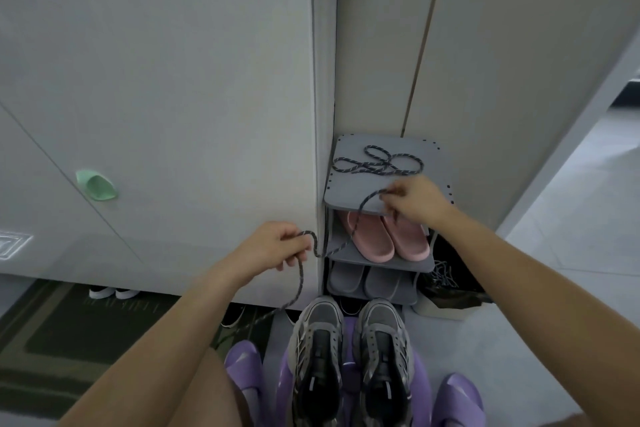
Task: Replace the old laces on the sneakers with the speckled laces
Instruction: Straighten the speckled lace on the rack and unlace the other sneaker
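Far to the left of the shoe rack (349,191), a mint handle (97,186) sits on a white cabinet door (173,80). Just left of the rack, level with its middle shelf, the left hand (277,246) has its fingers curled round a speckled lace (360,215). One end of the lace hangs from this hand towards the floor, left of the rack's foot. The rest rises rightwards across the front of the rack.

On the rack's top shelf, more speckled lace lies in flat loops (381,163), just behind the right hand (415,199). It cannot be told whether these loops join the held lace. The right hand is over the front edge of the top shelf, thumb and fingers pinching the upper end of the held lace.

Pink slippers (381,236) sit on the middle shelf and grey slippers (367,282) on the lowest. The sneakers (320,350) stand side by side directly in front of the rack, toes towards it, well below both hands. A tangle of cords (441,274) lies just right of the rack.
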Tool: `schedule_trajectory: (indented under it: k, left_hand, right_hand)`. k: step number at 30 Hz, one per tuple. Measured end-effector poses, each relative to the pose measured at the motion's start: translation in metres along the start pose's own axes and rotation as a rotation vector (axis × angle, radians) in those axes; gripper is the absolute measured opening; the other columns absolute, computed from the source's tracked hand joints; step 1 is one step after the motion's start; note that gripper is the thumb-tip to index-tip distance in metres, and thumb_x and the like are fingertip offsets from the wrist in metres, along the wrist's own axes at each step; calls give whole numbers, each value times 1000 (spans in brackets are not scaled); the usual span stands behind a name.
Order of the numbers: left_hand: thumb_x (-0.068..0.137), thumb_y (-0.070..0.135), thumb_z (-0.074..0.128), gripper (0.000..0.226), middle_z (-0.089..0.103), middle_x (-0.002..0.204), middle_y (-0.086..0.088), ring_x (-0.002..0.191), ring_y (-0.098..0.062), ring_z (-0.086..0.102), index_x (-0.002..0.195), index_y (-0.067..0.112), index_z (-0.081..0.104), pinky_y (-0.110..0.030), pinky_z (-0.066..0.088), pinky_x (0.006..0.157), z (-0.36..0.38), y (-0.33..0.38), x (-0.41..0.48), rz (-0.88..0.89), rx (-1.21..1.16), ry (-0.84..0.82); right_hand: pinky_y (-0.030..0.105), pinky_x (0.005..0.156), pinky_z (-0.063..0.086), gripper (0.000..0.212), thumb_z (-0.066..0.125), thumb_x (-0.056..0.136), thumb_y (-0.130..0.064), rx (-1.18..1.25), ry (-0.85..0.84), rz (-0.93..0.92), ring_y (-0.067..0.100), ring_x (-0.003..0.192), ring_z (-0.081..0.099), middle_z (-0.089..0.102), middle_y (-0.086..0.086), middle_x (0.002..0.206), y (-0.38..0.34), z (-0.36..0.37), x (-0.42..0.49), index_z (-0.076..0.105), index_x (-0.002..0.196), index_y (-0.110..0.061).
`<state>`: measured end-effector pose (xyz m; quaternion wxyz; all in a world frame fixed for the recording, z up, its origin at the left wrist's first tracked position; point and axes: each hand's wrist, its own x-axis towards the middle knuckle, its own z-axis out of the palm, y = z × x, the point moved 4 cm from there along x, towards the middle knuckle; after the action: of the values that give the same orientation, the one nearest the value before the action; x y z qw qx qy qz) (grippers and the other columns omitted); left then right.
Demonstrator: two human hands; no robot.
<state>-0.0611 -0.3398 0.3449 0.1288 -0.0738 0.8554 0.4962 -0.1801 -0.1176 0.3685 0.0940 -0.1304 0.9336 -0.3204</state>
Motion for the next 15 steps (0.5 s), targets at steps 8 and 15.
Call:
schedule_trajectory:
  k: [8, 15]
  left_hand:
    - [95, 19, 53, 11, 66, 83, 1, 67, -10, 57, 102, 13, 59, -20, 46, 59, 15, 17, 5, 65, -119, 160]
    - [94, 27, 53, 17, 55, 75, 10, 71, -6, 52, 96, 14, 63, -25, 46, 72, 64, 16, -6, 169, 98, -53]
  right_hand:
    - [18, 45, 39, 18, 64, 87, -13, 335, -74, 112, 6, 42, 51, 64, 6, 71, 14, 24, -60, 53, 102, -14]
    - [16, 44, 37, 14, 50, 96, -14, 659, -94, 209, -1, 45, 59, 70, 1, 83, 9, 54, -91, 61, 98, -5]
